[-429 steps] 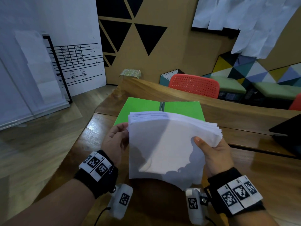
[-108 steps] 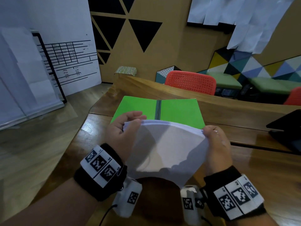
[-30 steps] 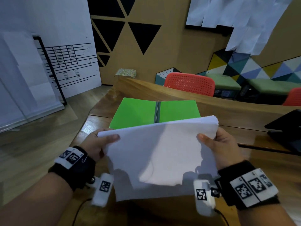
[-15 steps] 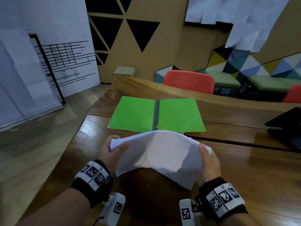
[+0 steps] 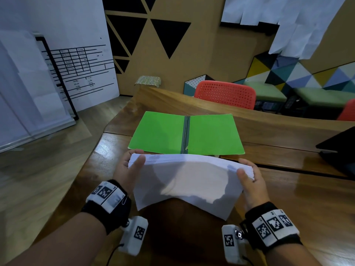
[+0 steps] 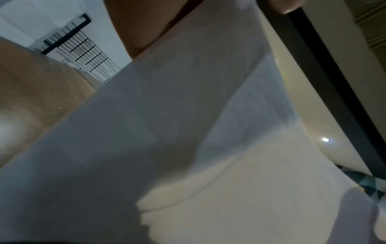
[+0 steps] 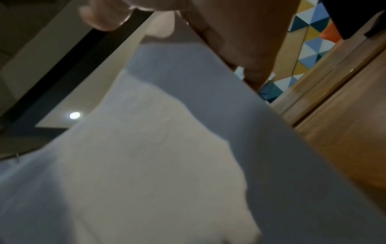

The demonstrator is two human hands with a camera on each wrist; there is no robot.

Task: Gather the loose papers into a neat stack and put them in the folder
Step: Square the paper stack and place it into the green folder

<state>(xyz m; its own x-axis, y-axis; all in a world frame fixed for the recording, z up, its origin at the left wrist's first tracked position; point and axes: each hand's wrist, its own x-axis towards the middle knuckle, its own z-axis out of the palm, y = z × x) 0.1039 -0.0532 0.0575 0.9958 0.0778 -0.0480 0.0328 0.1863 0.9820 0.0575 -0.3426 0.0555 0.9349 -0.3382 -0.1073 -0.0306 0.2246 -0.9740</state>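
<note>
A thick stack of white papers (image 5: 188, 179) is held above the wooden table, just in front of an open green folder (image 5: 184, 133) lying flat. My left hand (image 5: 132, 169) grips the stack's left end, thumb on top. My right hand (image 5: 247, 175) grips its right end the same way. The stack bows upward in the middle and its near edge droops. The underside of the papers (image 6: 188, 148) fills the left wrist view, and the same white sheets (image 7: 167, 165) fill the right wrist view; the fingers below are mostly hidden.
The wooden table (image 5: 297, 198) has a raised ledge behind the folder. A dark laptop (image 5: 342, 148) sits at the right edge. A red chair (image 5: 224, 94) stands beyond the table. A whiteboard (image 5: 80, 73) stands left on the floor.
Since a second ago the hands lowered the stack from an upright, spread hold to a lower one near the folder's front edge. In the last half second the stack widened and rose slightly.
</note>
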